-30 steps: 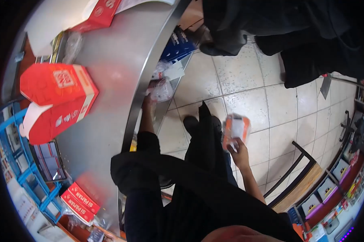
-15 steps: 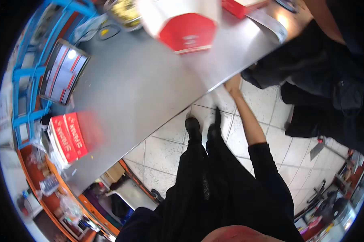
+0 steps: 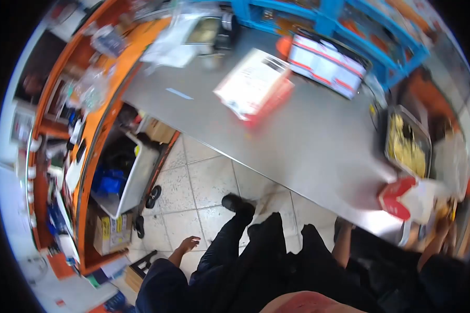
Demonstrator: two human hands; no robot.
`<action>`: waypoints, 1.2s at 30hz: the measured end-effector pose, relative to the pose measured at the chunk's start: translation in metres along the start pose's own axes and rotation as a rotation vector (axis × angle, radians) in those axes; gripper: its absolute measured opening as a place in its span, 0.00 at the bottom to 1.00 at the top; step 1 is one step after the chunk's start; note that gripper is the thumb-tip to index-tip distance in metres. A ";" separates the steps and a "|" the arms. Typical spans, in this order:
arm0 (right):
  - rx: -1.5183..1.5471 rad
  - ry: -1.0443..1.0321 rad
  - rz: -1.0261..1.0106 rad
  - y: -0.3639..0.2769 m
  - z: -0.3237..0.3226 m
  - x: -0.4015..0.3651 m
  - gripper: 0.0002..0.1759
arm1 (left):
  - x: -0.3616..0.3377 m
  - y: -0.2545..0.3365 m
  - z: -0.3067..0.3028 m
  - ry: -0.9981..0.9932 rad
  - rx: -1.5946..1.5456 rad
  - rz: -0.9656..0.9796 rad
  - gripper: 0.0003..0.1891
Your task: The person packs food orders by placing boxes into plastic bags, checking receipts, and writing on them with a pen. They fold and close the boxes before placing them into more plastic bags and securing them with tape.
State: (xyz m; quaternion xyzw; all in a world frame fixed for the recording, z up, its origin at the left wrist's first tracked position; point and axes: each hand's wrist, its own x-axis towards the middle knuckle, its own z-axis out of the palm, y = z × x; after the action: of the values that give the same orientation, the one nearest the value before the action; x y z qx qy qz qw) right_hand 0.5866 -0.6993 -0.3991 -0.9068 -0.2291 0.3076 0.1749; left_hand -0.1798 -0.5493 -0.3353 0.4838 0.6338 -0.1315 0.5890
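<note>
My left hand (image 3: 189, 244) hangs low over the tiled floor at the lower left, with nothing in it and its fingers loosely apart. My right hand (image 3: 344, 225) is by the front edge of the metal table (image 3: 214, 122), its fingers hidden or blurred. On the table lies a stack of red and white boxes (image 3: 255, 83), smeared by motion. A red and white carton (image 3: 397, 198) stands at the table's right end, nearest to my right hand. Behind it sits a metal tray of yellowish food (image 3: 407, 148).
A lit screen (image 3: 326, 62) stands at the back of the table, before a blue rack (image 3: 328, 15). Orange shelving (image 3: 96, 130) with bags runs down the left, beside a white bin (image 3: 136, 172). A co-worker's hands (image 3: 443, 229) are at the far right.
The view has swung left, bringing the shelving and bin into sight and shifting the boxes and screen rightward. My left hand has come into view. The red and white carton now appears at the far right.
</note>
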 end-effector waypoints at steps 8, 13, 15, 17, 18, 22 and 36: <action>0.342 -1.246 0.263 -0.245 0.128 -0.120 0.20 | -0.016 -0.069 0.022 0.387 -0.431 -0.295 0.18; -0.287 -1.510 -0.505 -0.511 0.142 -0.122 0.21 | 0.045 -0.040 -0.028 0.334 -0.299 -0.076 0.20; -0.391 -1.617 -0.858 -0.582 0.164 -0.099 0.19 | 0.068 -0.044 -0.059 0.447 -0.145 0.086 0.21; -0.890 -1.339 -1.001 -0.682 0.166 -0.104 0.18 | 0.073 -0.028 -0.099 0.537 -0.268 0.196 0.22; -1.121 -1.211 -1.061 -0.728 0.169 -0.117 0.17 | 0.061 0.003 -0.137 0.578 -0.476 0.236 0.23; -1.685 -1.156 -1.061 -0.883 0.214 -0.161 0.15 | -0.041 0.146 -0.280 0.540 -1.193 0.456 0.27; 0.444 0.192 -1.503 -1.406 0.359 -0.131 0.67 | -0.004 0.349 -0.567 0.282 -0.816 0.882 0.18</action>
State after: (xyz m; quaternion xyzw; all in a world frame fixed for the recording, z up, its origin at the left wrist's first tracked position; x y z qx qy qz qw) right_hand -0.1678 0.4676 0.0382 -0.4753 -0.6976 0.0660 0.5320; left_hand -0.2635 0.0397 -0.0372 0.4488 0.4450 0.4430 0.6358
